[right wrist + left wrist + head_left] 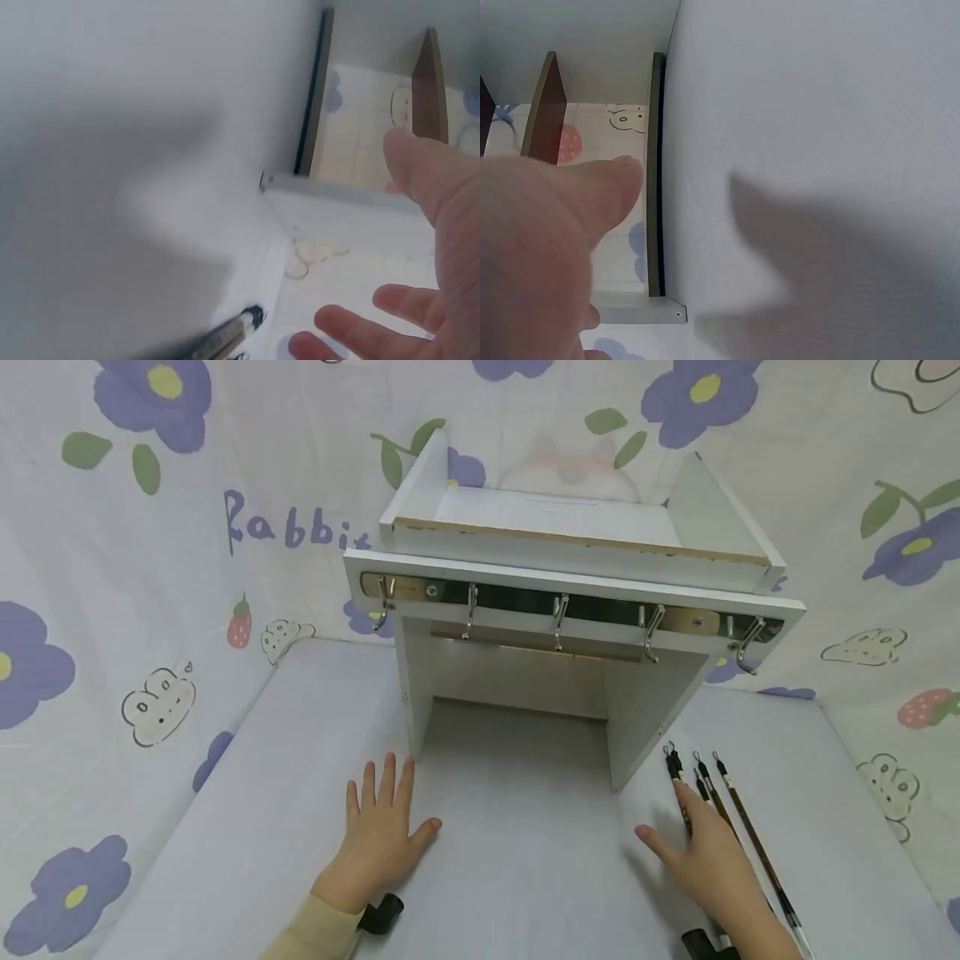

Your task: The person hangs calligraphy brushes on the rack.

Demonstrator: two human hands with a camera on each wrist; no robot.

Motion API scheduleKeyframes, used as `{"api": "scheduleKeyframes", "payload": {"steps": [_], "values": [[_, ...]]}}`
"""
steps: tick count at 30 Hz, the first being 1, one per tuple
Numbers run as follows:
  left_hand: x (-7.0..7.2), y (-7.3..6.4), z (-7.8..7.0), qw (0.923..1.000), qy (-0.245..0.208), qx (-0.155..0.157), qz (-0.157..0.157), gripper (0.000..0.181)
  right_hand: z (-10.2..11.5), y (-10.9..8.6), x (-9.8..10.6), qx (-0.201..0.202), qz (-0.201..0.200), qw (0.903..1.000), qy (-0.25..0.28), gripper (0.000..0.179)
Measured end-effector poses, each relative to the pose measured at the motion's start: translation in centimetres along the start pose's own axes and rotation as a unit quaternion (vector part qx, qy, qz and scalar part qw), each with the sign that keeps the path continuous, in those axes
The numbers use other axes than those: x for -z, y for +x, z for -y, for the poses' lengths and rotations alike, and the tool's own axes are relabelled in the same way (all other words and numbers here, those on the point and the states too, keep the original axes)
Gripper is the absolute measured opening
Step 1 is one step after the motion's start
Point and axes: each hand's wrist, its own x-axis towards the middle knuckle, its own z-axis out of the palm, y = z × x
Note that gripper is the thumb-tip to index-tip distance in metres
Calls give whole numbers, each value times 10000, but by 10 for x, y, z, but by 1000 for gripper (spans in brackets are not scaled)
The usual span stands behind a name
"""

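Note:
My left hand is spread flat over the white cloth, fingers straight and thumb out, near the foot of a white shelf's left side panel. It holds nothing. My right hand hovers over several calligraphy brushes with dark handles and hanging loops, its thumb held apart and its fingers extended. Part of the brushes is hidden beneath that hand. In the right wrist view, a brush end lies on the cloth below the fingers, with a gap between. The white shelf stands upright between and beyond both hands.
A metal strip with several hooks runs across the shelf's front board, jutting toward me. Above it sits an open top tray. Patterned cloth with purple flowers hangs behind and at both sides.

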Motion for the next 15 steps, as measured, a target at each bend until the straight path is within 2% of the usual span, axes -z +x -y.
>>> {"api": "scheduleKeyframes", "payload": {"steps": [5, 15], "values": [[1, 3, 2, 9998, -205, 21, -79, 89, -10, 3, 10, -184, -162, 9997, 70, 99], [5, 12, 8, 9976, -660, 80, -186, 89, -28, 5, 18, -593, -126, 9979, 219, 103]]}}
